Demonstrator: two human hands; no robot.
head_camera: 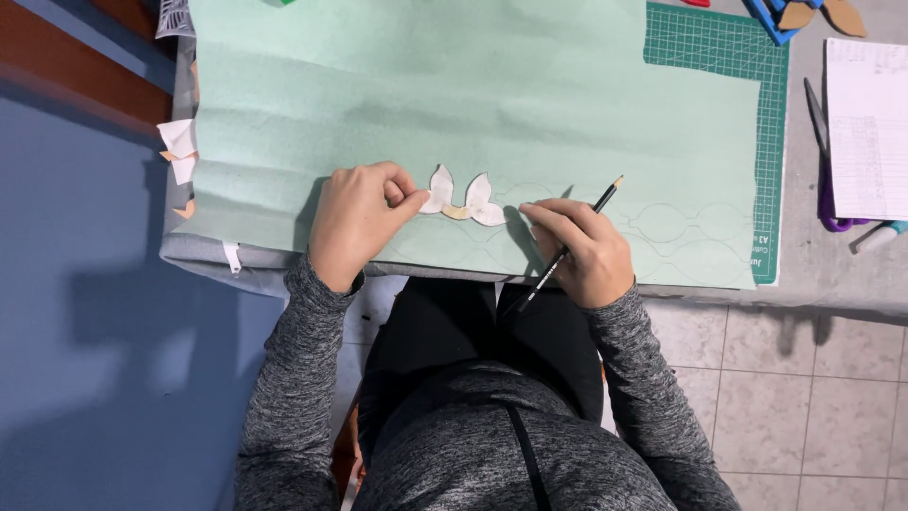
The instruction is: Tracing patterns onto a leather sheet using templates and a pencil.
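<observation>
Our left fingers [405,194] were curled, the fingertips pressed down on the left lobe of the template [462,201], a small white cut-out of two petal shapes joined at a tan base. The left hand [355,222] rested on the sheet [473,104], a large pale green sheet spread over the tabletop [832,270]. Our right fingers [553,220] were closed around a pencil [567,248], their tips touching the right lobe of the template, so that the right hand [582,251] lay just beside it. The pencil slanted up to the right, one end above the hand and the other over our lap. The template lay flat near the sheet's front edge, between both hands. Faint traced outlines [676,227] ran along the sheet to the right. A green mat [771,142] showed under the sheet's right side, with purple-handled scissors [828,161] and a white paper [865,123] beyond it.
</observation>
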